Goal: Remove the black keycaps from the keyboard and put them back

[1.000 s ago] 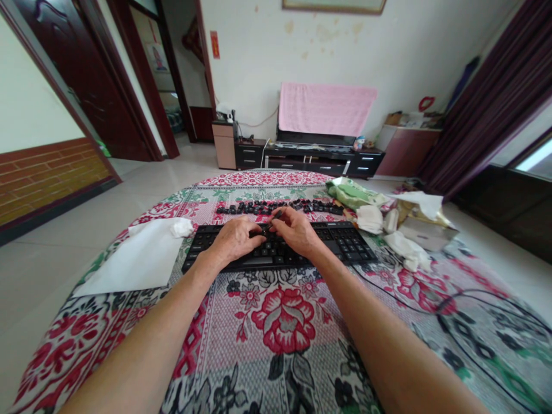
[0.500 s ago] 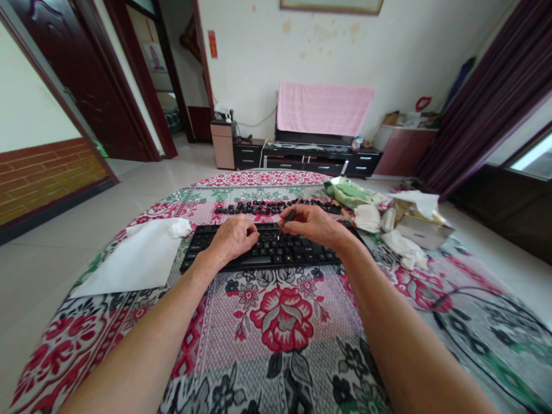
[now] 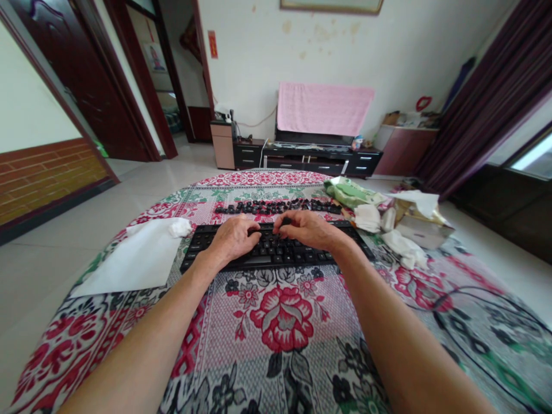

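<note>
A black computer keyboard (image 3: 254, 261) lies on the flowered tablecloth, and both hands are over it. My left hand (image 3: 233, 237) rests on its left-middle part with fingers curled and thumb lying toward the keys; the fingertips are partly hidden. Just right of it, my right hand (image 3: 307, 227) is closed in a pinch above the middle keys. Between its thumb and fingers is a small black-handled tool (image 3: 285, 221), like a small screwdriver, its thin shaft hardly visible now. Loose black keycaps (image 3: 276, 207) lie in uneven rows behind the keyboard.
White paper (image 3: 133, 259) with a crumpled tissue (image 3: 179, 227) lies on the left. On the right are a green packet (image 3: 351, 192), crumpled white tissues (image 3: 405, 250) and an opened box (image 3: 425, 230). A black cable (image 3: 457, 339) loops over the tablecloth (image 3: 259, 374) at the right.
My right hand has shifted slightly left and turned, so the tool's handle and metal shaft show less than before. My left hand stays almost still on the keyboard.
</note>
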### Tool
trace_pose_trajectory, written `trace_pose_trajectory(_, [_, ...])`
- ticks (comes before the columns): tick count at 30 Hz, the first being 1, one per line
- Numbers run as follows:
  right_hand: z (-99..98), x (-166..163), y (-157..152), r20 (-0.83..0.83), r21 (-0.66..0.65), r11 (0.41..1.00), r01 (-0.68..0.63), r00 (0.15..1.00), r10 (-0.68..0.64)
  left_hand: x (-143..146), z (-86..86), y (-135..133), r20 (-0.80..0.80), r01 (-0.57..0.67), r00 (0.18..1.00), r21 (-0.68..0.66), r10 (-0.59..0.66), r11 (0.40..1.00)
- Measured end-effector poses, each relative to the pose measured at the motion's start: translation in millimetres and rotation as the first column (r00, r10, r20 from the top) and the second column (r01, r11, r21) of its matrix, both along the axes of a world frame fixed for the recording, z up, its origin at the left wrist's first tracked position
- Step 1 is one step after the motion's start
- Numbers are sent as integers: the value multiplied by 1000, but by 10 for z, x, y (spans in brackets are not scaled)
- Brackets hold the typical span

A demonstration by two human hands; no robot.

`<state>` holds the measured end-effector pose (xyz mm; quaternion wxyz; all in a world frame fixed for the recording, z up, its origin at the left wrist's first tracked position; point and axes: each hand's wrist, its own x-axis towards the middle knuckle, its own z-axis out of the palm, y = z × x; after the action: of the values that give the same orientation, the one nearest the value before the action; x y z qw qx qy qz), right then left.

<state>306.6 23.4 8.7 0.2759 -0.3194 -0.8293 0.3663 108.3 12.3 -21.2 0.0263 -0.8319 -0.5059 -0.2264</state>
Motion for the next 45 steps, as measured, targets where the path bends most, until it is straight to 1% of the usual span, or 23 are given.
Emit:
trace_pose_trajectory(3, [24,-11,-15,38,18,1000,-24,999,23,17,17,-15,-1,2,1000,4,-2,1000])
trace_pose_trajectory(6, [39,-35,-35,36,16,999,-34,999,34,35,36,-34,-22,9,1000,6,-9,1000])
trace_pose_trajectory(14, [38,-95,-67,-26,-66,996,-67,998,66,24,48,-47,-53,5,999,-8,-6,1000])
trace_pose_trajectory(20, [19,-110,-67,-22,-29,997,-73,997,72,9,45,-47,-34,6,999,-24,-6,1000])
trace_pose_trajectory(23, [3,-122,-66,-14,-9,999,-44,999,44,11,52,-53,-29,12,999,-42,-13,999])
trace_pose_trajectory(27, [-49,-159,-58,26,78,997,5,1000,-7,24,66,-72,-23,22,999,-55,-23,998])
trace_pose_trajectory(31, [-129,-217,-56,-5,165,983,85,996,-85,40,96,-121,-32,84,996,-82,-87,993])
trace_pose_trajectory(35, [-172,-251,-58,-28,201,974,100,995,-96,51,121,-170,-77,133,987,-94,-141,987])
trace_pose_trajectory(40, [-181,-252,-54,-7,213,969,123,992,-125,63,121,-185,-128,123,983,-96,-134,988])
trace_pose_trajectory(45, [-239,-276,-46,-13,302,926,229,972,-236,72,124,-194,-154,103,981,-98,-117,990])
